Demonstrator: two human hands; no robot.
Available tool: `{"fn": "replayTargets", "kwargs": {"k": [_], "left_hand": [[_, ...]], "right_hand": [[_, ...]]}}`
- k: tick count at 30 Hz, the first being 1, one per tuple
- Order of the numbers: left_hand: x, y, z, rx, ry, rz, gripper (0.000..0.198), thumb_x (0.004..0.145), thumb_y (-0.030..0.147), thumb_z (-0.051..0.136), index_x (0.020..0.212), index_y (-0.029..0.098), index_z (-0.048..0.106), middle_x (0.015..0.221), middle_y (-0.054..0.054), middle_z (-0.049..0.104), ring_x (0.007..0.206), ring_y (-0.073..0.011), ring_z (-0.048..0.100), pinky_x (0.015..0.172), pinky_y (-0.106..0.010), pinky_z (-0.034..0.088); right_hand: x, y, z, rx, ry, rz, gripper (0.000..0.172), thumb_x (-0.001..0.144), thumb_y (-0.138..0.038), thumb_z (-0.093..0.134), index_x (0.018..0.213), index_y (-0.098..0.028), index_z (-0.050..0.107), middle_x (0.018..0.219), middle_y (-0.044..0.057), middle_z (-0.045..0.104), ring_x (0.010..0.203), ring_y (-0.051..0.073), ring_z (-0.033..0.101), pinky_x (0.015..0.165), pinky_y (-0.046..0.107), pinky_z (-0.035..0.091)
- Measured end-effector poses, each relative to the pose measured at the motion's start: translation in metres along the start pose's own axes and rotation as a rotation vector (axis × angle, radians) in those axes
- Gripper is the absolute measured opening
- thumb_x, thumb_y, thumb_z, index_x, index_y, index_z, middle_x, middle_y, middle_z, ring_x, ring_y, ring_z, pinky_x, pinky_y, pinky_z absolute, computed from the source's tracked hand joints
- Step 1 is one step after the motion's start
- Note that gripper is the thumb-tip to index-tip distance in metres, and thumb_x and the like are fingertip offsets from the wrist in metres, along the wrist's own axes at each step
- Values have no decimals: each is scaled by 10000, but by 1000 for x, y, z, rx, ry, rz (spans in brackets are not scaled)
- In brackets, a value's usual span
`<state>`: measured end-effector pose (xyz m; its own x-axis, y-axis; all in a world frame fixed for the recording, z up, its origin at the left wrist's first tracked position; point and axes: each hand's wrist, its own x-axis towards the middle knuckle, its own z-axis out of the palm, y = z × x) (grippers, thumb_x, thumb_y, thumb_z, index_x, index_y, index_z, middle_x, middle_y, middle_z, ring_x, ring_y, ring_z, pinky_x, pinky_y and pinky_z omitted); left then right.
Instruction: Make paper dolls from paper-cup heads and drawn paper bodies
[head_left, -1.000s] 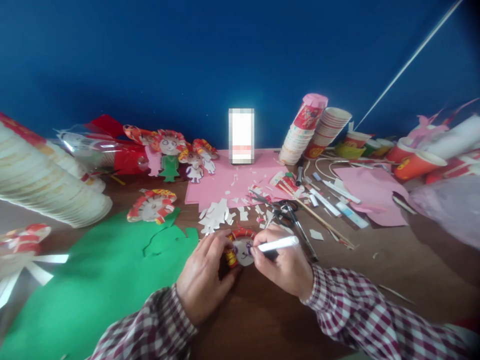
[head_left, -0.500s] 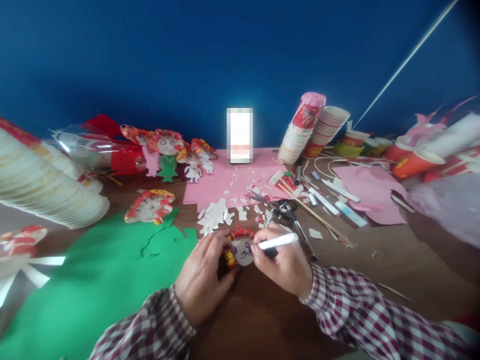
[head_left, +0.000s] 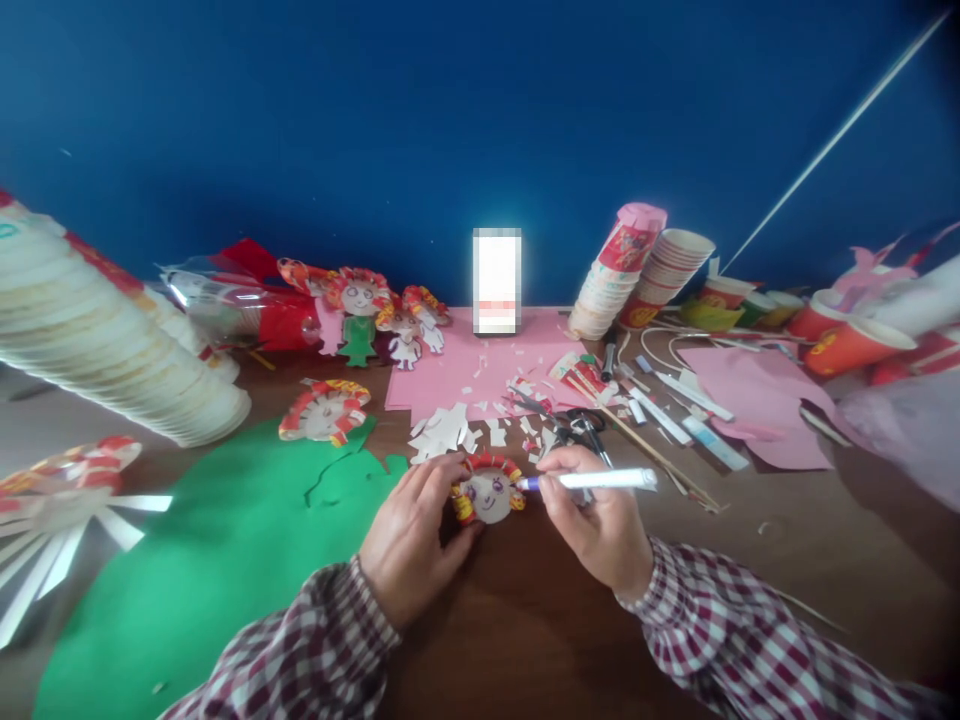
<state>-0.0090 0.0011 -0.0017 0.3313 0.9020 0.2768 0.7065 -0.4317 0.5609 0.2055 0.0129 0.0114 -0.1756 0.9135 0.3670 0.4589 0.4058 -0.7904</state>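
In the middle of the table lies a small paper doll head [head_left: 490, 502], a pale disc with drawn eyes and a smile, framed by red and yellow paper curls. My left hand [head_left: 412, 540] grips its left edge between fingers and thumb. A white marker [head_left: 611, 480] with a purple tip is pinched in my right hand [head_left: 600, 530], its tip at the head's right side. Behind the right hand lie dark-handled scissors [head_left: 577, 425], partly hidden. White paper cut-outs [head_left: 442, 432] are just beyond the left hand.
Green paper [head_left: 225, 560] spreads at left, under another curled paper head [head_left: 326, 412]. Finished paper dolls [head_left: 360, 320] stand at the back by a blurred-out upright screen [head_left: 496, 280]. Stacked cups [head_left: 135, 340] lean at left; more cup stacks [head_left: 607, 270] and pink sheets [head_left: 757, 400] are at right.
My right hand has drawn the marker back to the right from the face, uncovering it and the purple tip. My left hand still grips the head. The view has shifted slightly.
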Motion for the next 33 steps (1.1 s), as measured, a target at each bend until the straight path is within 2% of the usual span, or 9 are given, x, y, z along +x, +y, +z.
{"fn": "replayTargets", "kwargs": {"k": [5, 10, 17, 21, 25, 29, 33], "left_hand": [[-1, -2, -1, -2, 4, 22, 436, 740, 169, 603, 1149, 211, 458, 1220, -93, 521, 1131, -249, 487, 957, -429, 432], [-1, -1, -1, -13, -3, 20, 474, 740, 164, 602, 1184, 211, 443, 1245, -99, 502, 1160, -253, 465, 984, -440, 413], [4, 0, -3, -56, 31, 10, 541, 731, 114, 561, 1245, 209, 422, 1241, -106, 506, 1167, -249, 469, 990, -450, 419], [6, 0, -5, -68, 66, 33, 499, 758, 157, 577, 1233, 206, 433, 1223, -109, 521, 1156, -248, 484, 985, -445, 428], [7, 3, -6, -68, 119, 71, 475, 777, 206, 600, 1221, 204, 431, 1245, -116, 517, 1179, -256, 477, 984, -448, 434], [8, 6, -4, -64, 173, 95, 429, 803, 228, 592, 1201, 209, 434, 1253, -114, 516, 1179, -244, 483, 971, -442, 452], [7, 11, -2, -76, 177, 91, 426, 803, 242, 597, 1200, 207, 445, 1259, -116, 508, 1200, -249, 475, 986, -452, 447]], "right_hand": [[1, -5, 1, -51, -45, -107, 41, 834, -174, 539, 835, -193, 576, 759, 20, 586, 705, 161, 568, 669, 296, 464], [3, -8, 0, -78, -38, -139, 36, 826, -176, 552, 841, -190, 581, 749, 26, 596, 705, 170, 584, 675, 312, 483], [6, -1, 1, -1, 46, -115, 224, 902, -214, 490, 1106, -197, 579, 979, 90, 665, 863, 208, 648, 757, 345, 547], [12, 2, 1, 41, 94, -94, 221, 925, -215, 454, 1110, -204, 574, 1037, 96, 666, 955, 218, 642, 835, 365, 541], [15, 0, -1, 61, 37, -59, 223, 890, -224, 520, 1106, -199, 570, 1045, 77, 671, 952, 202, 649, 821, 312, 542], [14, -1, -3, 54, -33, -112, 268, 848, -209, 562, 1117, -197, 563, 1023, 64, 676, 905, 190, 653, 808, 298, 530], [13, 2, -2, 69, -15, -155, 271, 842, -158, 538, 1111, -185, 565, 1018, 74, 677, 901, 190, 649, 811, 303, 516]]}}
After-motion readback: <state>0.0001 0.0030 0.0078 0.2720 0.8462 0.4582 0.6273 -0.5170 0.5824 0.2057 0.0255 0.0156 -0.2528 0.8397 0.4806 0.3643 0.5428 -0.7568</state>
